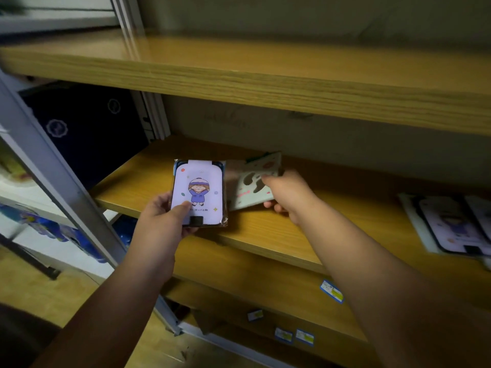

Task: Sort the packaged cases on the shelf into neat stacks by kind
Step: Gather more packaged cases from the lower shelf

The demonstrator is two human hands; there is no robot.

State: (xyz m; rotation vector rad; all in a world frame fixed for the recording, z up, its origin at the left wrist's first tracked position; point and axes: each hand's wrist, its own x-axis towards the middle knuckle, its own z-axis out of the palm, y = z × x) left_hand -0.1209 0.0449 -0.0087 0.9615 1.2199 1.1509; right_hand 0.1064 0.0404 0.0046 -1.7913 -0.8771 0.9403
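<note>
My left hand [167,213] grips a lilac packaged case [199,191] printed with a cartoon girl in a purple hat, held upright over the front edge of the middle shelf [265,235]. Just right of it, my right hand [288,195] pinches a pale green case with brown blotches [251,185], tilted and lifted slightly above the shelf board. The two cases nearly touch at their edges. Far right on the same shelf lies a stack of lilac cases [454,224] of the same cartoon kind, partly cut off by the frame edge.
A wooden shelf board [265,83] hangs close above. The grey metal upright [53,179] stands at the left, with dark blue boxes [87,128] behind it. Small blue-and-white labels [331,290] mark the lower shelf edges.
</note>
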